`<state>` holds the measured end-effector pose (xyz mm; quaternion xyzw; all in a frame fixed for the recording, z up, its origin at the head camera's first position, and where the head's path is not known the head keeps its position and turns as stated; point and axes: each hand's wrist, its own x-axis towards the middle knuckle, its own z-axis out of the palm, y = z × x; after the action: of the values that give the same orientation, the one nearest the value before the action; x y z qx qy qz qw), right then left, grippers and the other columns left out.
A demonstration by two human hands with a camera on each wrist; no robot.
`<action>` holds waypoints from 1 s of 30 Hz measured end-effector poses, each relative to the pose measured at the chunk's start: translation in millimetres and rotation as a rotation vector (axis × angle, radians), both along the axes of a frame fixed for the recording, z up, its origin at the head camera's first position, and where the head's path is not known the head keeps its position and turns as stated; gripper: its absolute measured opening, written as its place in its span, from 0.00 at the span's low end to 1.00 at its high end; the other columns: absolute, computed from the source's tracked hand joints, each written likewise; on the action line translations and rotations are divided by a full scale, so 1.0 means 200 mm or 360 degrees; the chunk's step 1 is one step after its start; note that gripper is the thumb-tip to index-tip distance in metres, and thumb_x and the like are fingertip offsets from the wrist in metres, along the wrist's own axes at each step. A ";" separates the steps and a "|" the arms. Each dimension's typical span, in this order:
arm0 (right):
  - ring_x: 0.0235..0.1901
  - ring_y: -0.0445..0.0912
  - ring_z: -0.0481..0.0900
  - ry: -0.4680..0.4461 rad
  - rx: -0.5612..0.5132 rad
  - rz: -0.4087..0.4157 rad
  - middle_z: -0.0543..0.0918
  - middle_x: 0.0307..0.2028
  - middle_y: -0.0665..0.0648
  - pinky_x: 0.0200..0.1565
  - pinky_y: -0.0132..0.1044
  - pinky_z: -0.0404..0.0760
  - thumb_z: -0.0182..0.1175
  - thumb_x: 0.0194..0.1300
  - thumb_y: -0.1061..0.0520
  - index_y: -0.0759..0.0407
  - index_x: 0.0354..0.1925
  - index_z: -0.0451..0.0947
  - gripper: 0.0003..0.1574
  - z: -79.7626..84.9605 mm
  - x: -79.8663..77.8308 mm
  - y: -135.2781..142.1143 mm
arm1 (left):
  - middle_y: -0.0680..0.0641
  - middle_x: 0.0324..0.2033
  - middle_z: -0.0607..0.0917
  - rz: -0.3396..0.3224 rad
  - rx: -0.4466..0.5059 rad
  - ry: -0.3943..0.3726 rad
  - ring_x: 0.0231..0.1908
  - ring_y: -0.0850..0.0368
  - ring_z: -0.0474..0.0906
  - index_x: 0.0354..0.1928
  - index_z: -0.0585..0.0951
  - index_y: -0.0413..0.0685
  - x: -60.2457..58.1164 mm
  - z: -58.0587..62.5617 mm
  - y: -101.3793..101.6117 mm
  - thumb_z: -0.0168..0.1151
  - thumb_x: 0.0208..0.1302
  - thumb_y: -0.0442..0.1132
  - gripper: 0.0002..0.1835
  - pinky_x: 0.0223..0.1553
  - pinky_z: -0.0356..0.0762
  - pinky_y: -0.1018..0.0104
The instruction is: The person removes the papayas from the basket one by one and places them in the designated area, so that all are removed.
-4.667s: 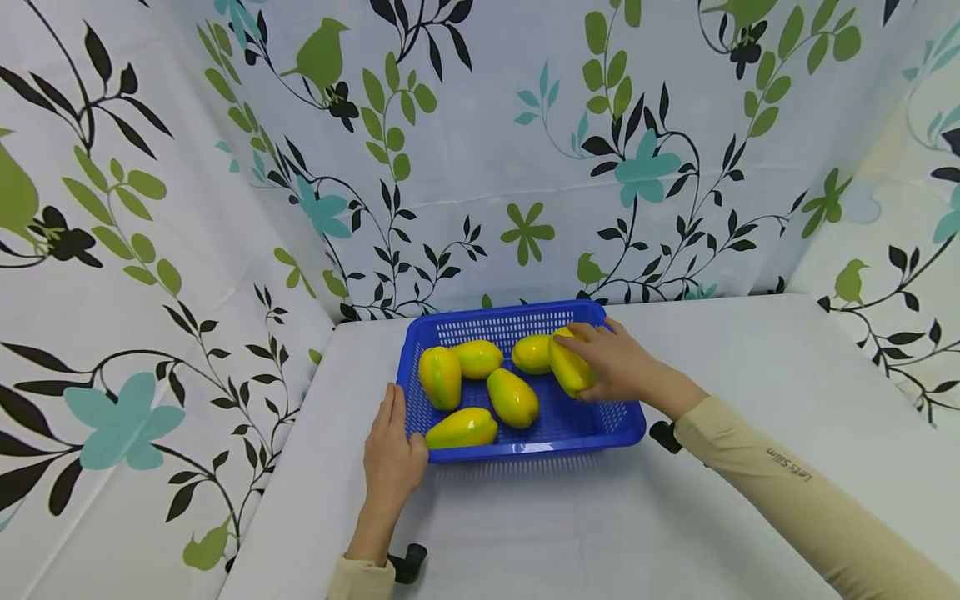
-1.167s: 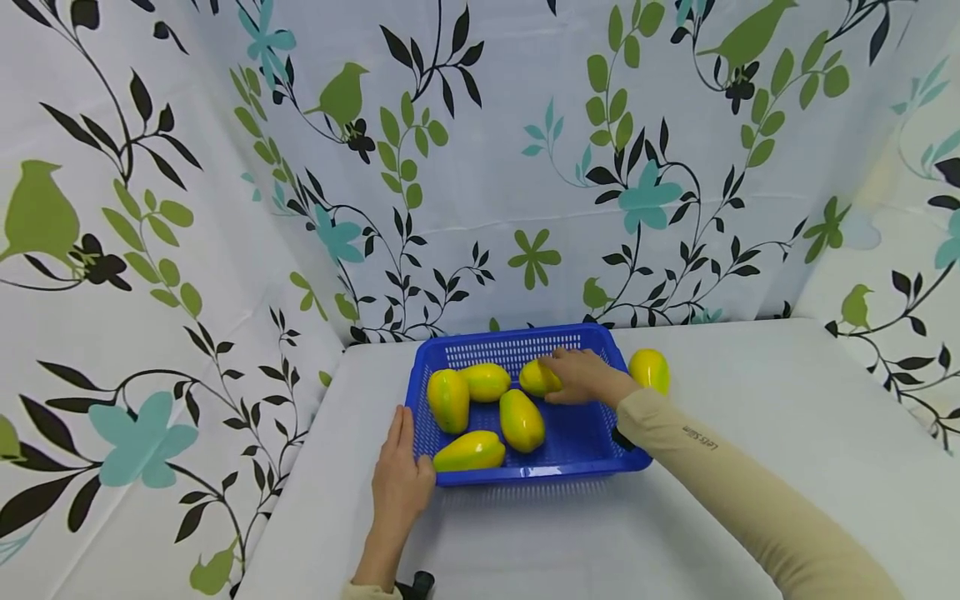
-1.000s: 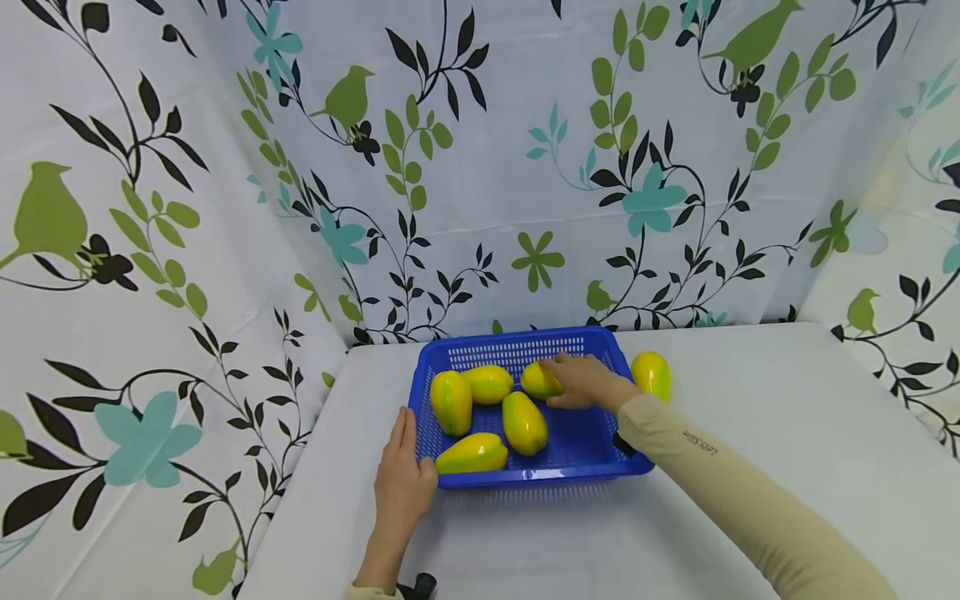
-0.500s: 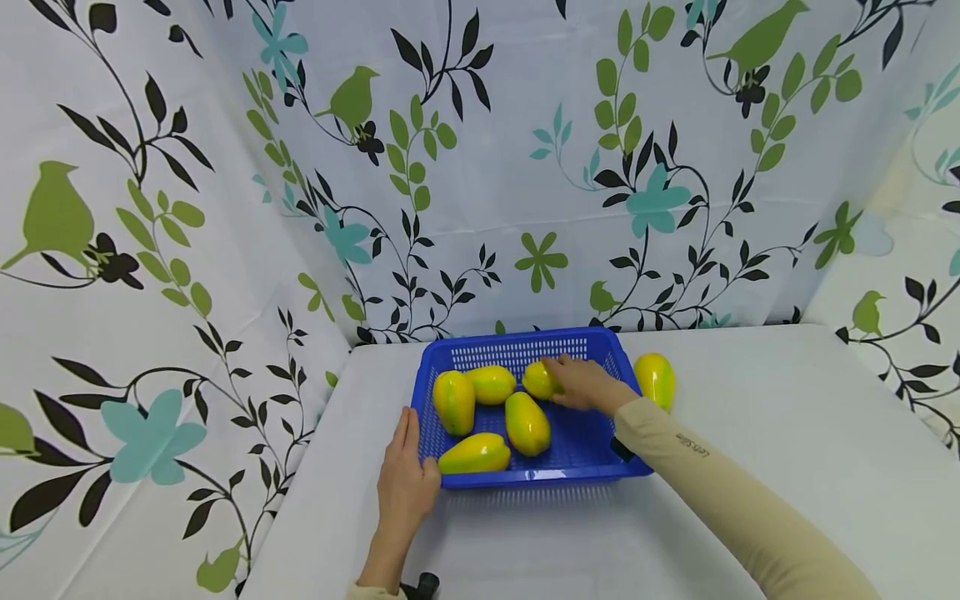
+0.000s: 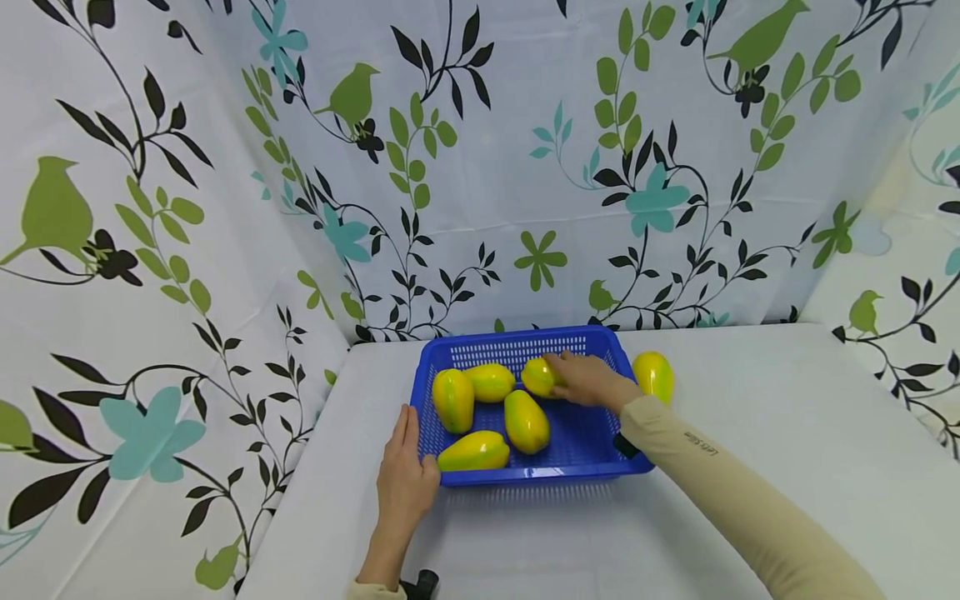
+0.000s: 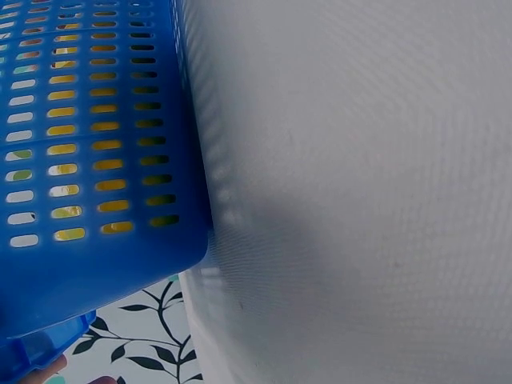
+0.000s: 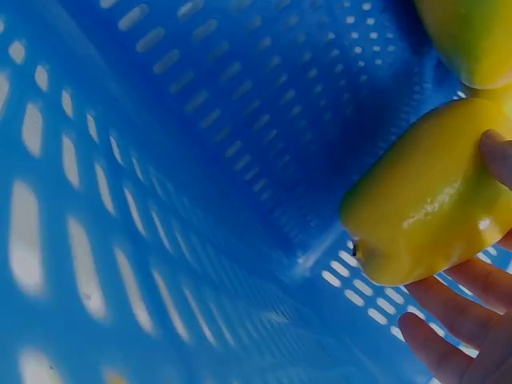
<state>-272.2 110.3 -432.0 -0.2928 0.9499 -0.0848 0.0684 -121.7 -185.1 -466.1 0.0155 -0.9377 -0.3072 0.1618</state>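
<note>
A blue plastic basket (image 5: 540, 474) with slotted walls sits on the white table. My left hand (image 5: 405, 483) holds its front left corner, thumb at the rim and fingers along the outer side; only fingertips show low in the left wrist view. At the back right inside, my right hand (image 5: 588, 381) grips a shiny yellow-green fruit, mango-like (image 7: 428, 200), its thumb on one side and fingers beneath. Several similar fruits lie in the basket, among them an upright one (image 5: 453, 401), a middle one (image 5: 527, 422) and a front one (image 5: 474, 451).
Another yellow fruit (image 5: 654, 377) lies on the table (image 5: 772, 417) just right of the basket, partly behind the right sleeve (image 5: 720, 467). A patterned curtain (image 5: 480, 167) with leaves and birds encloses the back and sides.
The fruit my right hand held in the basket earlier now lies on the table to the right. That hand has returned to another fruit at the back. My left hand stays at the basket.
</note>
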 end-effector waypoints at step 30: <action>0.52 0.60 0.79 0.0121 -0.0253 0.0010 0.75 0.58 0.69 0.54 0.57 0.78 0.59 0.70 0.47 0.63 0.74 0.57 0.43 0.40 0.13 0.21 | 0.39 0.75 0.55 -0.0004 0.0002 -0.0034 0.70 0.38 0.59 0.75 0.55 0.35 -0.01 0.00 0.00 0.50 0.58 0.30 0.39 0.67 0.59 0.42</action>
<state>-245.9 153.1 -352.3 -0.3035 0.9412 -0.1485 0.0090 -122.9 -186.1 -465.2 0.0175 -0.9392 -0.3078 0.1514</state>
